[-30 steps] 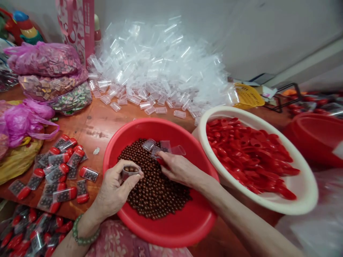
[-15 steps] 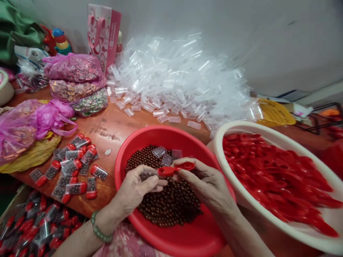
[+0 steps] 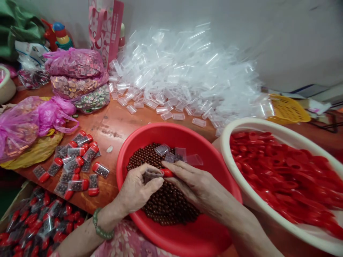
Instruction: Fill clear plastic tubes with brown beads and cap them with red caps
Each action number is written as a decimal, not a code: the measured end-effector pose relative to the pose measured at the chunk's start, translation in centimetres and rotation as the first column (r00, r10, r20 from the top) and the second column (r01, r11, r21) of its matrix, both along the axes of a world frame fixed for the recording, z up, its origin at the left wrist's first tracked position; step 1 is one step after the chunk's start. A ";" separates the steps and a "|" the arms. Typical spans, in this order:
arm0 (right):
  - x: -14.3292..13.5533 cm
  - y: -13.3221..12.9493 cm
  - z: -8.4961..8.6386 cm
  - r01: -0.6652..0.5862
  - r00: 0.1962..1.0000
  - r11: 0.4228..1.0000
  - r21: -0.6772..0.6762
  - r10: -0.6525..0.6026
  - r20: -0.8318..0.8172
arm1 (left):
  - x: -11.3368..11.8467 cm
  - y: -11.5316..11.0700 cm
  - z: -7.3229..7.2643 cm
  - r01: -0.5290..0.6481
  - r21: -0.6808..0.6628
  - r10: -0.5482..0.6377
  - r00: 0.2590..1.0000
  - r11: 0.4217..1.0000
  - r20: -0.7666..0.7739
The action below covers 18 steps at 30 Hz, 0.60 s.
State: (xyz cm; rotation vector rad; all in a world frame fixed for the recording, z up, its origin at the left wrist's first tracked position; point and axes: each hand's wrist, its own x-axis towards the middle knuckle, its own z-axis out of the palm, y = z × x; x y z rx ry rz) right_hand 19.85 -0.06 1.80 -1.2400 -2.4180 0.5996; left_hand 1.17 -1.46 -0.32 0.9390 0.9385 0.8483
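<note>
My left hand [image 3: 139,187] grips a small clear plastic case [image 3: 152,174] with dark contents between thumb and fingers. My right hand [image 3: 190,178], its fingers stretched and pressed together, holds a red plastic cap [image 3: 167,173] against the right end of that case. Whether the cap is seated on the case I cannot tell; the right fingers hide most of it. Both hands are above a red basin [image 3: 214,221], where dark brown round beads [image 3: 171,203] are heaped. On the beads' far side rest several clear cases [image 3: 180,154].
A white tub [image 3: 226,139] of red plastic caps [image 3: 286,171] stands on the right. Clear empty cases [image 3: 182,78] are piled against the wall. Red-capped filled cases [image 3: 76,151] lie on the table at left, with more in a box [image 3: 40,225] below. Pink bags [image 3: 75,62] sit behind.
The long red cap piece, stretched out between both hands before, is now mostly covered by my right hand at the case's end. My right fingers have straightened. The view has shifted slightly.
</note>
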 end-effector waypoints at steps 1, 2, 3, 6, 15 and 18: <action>0.1 0.0 0.0 -0.002 1.000 1.000 -0.009 0.002 -0.006 | 0.0 0.0 0.1 0.011 0.004 -0.011 1.000 1.000 -0.005; 0.1 0.0 0.0 -0.003 1.000 1.000 -0.021 0.002 -0.015 | -0.1 0.0 0.2 0.026 0.010 -0.026 1.000 1.000 -0.008; 0.2 0.0 0.0 -0.005 0.999 1.000 -0.031 0.004 -0.032 | -0.1 0.0 0.3 0.041 0.017 -0.041 0.999 0.999 -0.005; 0.4 0.0 -0.1 0.011 0.991 0.999 -0.032 -0.015 -0.131 | -0.1 0.1 0.6 0.074 0.020 -0.074 0.997 0.997 0.023; -0.6 -0.5 0.1 0.252 0.840 0.954 -0.162 -0.299 -0.453 | 0.3 -0.1 0.2 0.051 -0.003 -0.051 0.999 0.999 -0.002; -1.5 -0.7 0.4 0.215 0.873 0.972 -0.099 -0.236 -0.427 | 0.3 -0.3 0.0 0.048 0.043 -0.048 0.999 0.998 -0.014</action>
